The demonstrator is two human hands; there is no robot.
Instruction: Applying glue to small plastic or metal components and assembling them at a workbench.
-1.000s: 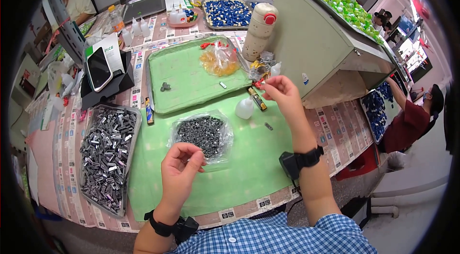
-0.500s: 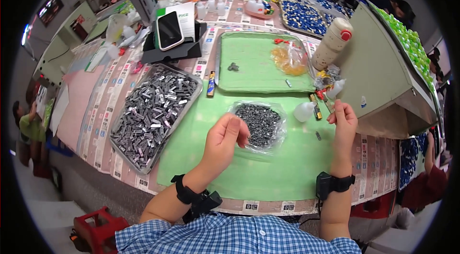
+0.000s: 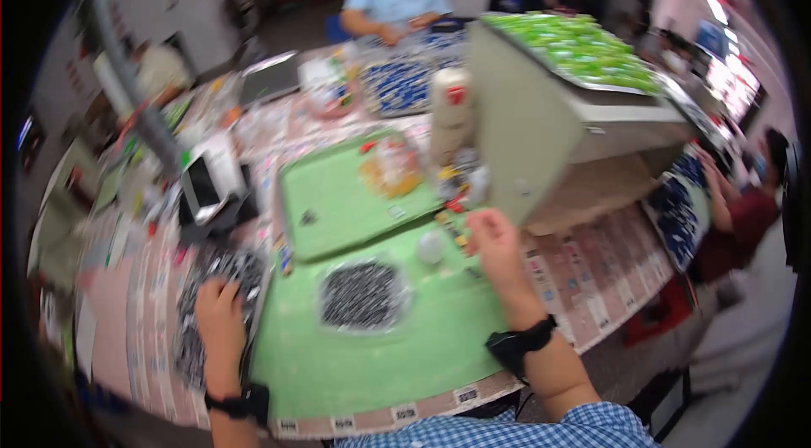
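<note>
My left hand (image 3: 220,317) is over the tray (image 3: 256,323) of small dark grey blocks (image 3: 243,266), its fingertips bent down among them. Blur hides whether those fingers hold a block. My right hand (image 3: 498,252) is raised at the right of the green mat (image 3: 405,363), fingers curled together; anything in them is too small and smeared to make out. Between the hands lies a clear plastic bag (image 3: 402,313) of tiny black pieces (image 3: 359,292). A small white squeeze bottle (image 3: 430,248) and a black-and-yellow tube (image 3: 450,228) are close to my right hand.
Behind the mat sits a green-lined tray (image 3: 338,199) with a bag of yellowish bands (image 3: 394,173). A tumbler (image 3: 452,114) stands beside a large box (image 3: 515,123) at the right. A phone (image 3: 203,189) lies at the left. Other people sit at the far side and right.
My left hand has moved left from beside the bag to the tray of dark blocks. My right hand stays raised. The view has swung rightward, shifting the table left in the picture.
</note>
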